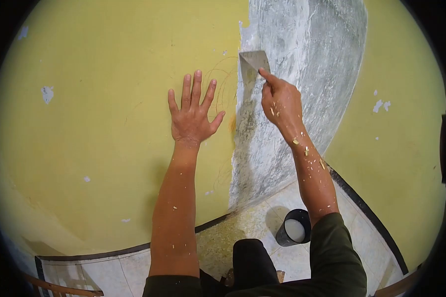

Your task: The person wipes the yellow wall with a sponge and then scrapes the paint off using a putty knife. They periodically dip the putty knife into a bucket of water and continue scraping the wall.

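Note:
My left hand (193, 115) lies flat on the yellow painted wall (109, 114) with its fingers spread, holding nothing. To its right, my right hand (281, 101) grips a metal scraper (255, 60), index finger stretched along the blade; the handle is hidden in my palm. The blade's left corner meets the ragged edge of the yellow paint. Around and right of the scraper, a grey and white bare strip (292, 123) of wall shows. Pale paint flakes stick to my right hand and both forearms.
A black bucket (284, 236) with whitish liquid stands on the tiled floor (114, 274) below my right forearm. Yellow paint debris (218, 240) lies along the wall's foot, beside a dark baseboard. Small chipped spots mark the wall on both sides. My knee is at the bottom centre.

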### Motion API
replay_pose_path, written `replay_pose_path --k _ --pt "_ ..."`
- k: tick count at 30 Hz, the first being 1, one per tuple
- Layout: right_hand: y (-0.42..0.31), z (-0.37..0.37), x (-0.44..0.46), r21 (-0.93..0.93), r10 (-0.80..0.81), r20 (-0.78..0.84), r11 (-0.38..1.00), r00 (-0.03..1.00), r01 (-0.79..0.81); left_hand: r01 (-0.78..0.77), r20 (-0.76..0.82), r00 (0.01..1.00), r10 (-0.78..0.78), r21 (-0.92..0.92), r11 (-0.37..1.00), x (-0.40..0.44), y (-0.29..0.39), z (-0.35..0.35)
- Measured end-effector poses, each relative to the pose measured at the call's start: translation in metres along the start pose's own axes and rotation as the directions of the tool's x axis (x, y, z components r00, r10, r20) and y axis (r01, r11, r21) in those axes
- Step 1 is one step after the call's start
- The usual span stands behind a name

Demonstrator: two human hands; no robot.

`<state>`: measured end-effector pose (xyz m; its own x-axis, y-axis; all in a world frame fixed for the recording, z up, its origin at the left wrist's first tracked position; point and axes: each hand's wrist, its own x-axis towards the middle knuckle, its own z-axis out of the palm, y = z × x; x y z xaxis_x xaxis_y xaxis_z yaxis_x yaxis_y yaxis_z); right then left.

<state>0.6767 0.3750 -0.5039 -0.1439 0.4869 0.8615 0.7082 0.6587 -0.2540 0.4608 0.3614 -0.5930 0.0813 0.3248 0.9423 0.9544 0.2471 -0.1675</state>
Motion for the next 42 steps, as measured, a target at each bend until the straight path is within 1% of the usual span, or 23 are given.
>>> replay_pose_path --k 2,5,9,11,13,15,16,17,19,20,23,25,27,28,29,31,32,33,35,36,39,41,42 --pt "-0.008 0.0 0.015 -0.025 -0.012 -0.045 1.0 0.999 0.011 0.005 0.008 1.0 -0.005 0.018 1.0 0.001 0.0 -0.001" --pt "-0.018 -0.007 0.022 0.009 0.014 -0.027 1.0 1.0 -0.014 0.002 0.011 1.0 -0.002 0.01 1.0 0.0 -0.001 0.0" --pt "-0.009 -0.005 0.01 -0.031 0.017 -0.015 0.999 1.0 -0.017 0.006 0.022 1.0 -0.006 0.017 1.0 0.002 0.0 0.0" --pt "-0.018 -0.009 0.031 -0.047 0.025 -0.013 0.999 1.0 -0.025 0.001 -0.004 1.0 -0.001 -0.019 1.0 0.0 -0.001 0.002" --pt "-0.019 -0.01 0.038 -0.063 0.024 -0.01 0.998 1.0 -0.025 0.0 0.009 1.0 0.0 -0.006 1.0 0.0 -0.001 0.001" --pt "-0.011 -0.012 0.028 0.025 -0.002 -0.005 1.0 1.0 0.003 0.005 0.02 1.0 -0.005 -0.001 1.0 0.0 0.0 -0.002" --pt "-0.012 -0.016 0.02 -0.036 0.056 0.068 0.998 0.996 -0.054 0.005 0.026 1.0 -0.005 0.0 1.0 0.001 0.0 -0.002" --pt "-0.011 -0.013 0.02 -0.037 0.049 0.065 0.998 0.997 -0.047 0.005 0.033 0.999 -0.005 0.001 1.0 0.001 -0.001 -0.002" --pt "-0.005 -0.005 0.019 -0.09 -0.055 -0.021 0.995 0.998 0.052 0.009 0.033 0.999 -0.009 -0.005 1.0 0.001 -0.001 -0.001" --pt "-0.013 -0.007 0.032 -0.1 -0.063 -0.056 0.993 0.996 0.057 0.009 0.042 0.999 -0.009 -0.012 1.0 0.001 0.0 -0.001" --pt "-0.026 -0.012 0.051 -0.073 0.008 -0.026 0.997 1.0 -0.01 0.005 0.05 0.999 -0.005 0.004 1.0 0.001 -0.001 -0.003" --pt "-0.018 -0.014 0.035 -0.063 0.012 -0.048 0.998 0.999 -0.015 0.003 0.056 0.998 -0.003 0.001 1.0 0.001 0.0 -0.003" --pt "-0.013 -0.015 0.015 -0.093 0.059 0.091 0.994 0.994 -0.051 0.006 0.052 0.999 -0.007 0.006 1.0 0.001 -0.002 -0.004" --pt "-0.016 -0.011 0.011 -0.047 0.078 0.057 0.996 0.995 -0.075 0.008 0.056 0.998 -0.008 0.008 1.0 0.001 -0.001 -0.005" --pt "-0.018 -0.009 0.02 -0.047 0.076 0.052 0.996 0.996 -0.073 0.006 0.065 0.998 -0.007 0.008 1.0 0.001 0.0 -0.006" --pt "-0.024 -0.007 0.045 -0.055 0.048 -0.039 0.997 0.998 -0.05 0.004 0.067 0.998 -0.005 0.01 1.0 0.002 0.0 -0.005" --pt "-0.033 -0.014 0.048 -0.033 0.109 0.017 0.994 0.994 -0.108 0.005 0.072 0.997 -0.006 0.011 1.0 0.0 -0.001 -0.005" --pt "-0.027 -0.011 0.043 -0.035 0.116 0.022 0.993 0.993 -0.115 0.001 0.079 0.997 -0.002 0.007 1.0 -0.001 -0.002 -0.006" --pt "-0.014 -0.012 0.028 -0.015 0.008 -0.006 1.0 1.0 -0.008 0.002 0.078 0.997 -0.002 0.004 1.0 0.0 -0.001 -0.006" --pt "-0.014 -0.014 0.015 -0.025 0.111 0.084 0.994 0.99 -0.11 0.005 0.077 0.997 -0.005 -0.003 1.0 0.0 0.0 -0.006" --pt "-0.018 -0.003 0.015 -0.03 0.122 0.027 0.992 0.992 -0.121 0.002 0.077 0.997 -0.002 0.004 1.0 0.0 -0.002 -0.006" --pt "-0.02 -0.004 0.043 -0.034 0.122 0.001 0.992 0.993 -0.122 0.004 0.067 0.998 -0.003 -0.019 1.0 0.0 -0.002 -0.006" --pt "-0.018 -0.008 0.05 -0.011 0.068 -0.009 0.998 0.998 -0.068 0.001 0.072 0.997 0.0 -0.02 1.0 -0.001 -0.003 -0.007"
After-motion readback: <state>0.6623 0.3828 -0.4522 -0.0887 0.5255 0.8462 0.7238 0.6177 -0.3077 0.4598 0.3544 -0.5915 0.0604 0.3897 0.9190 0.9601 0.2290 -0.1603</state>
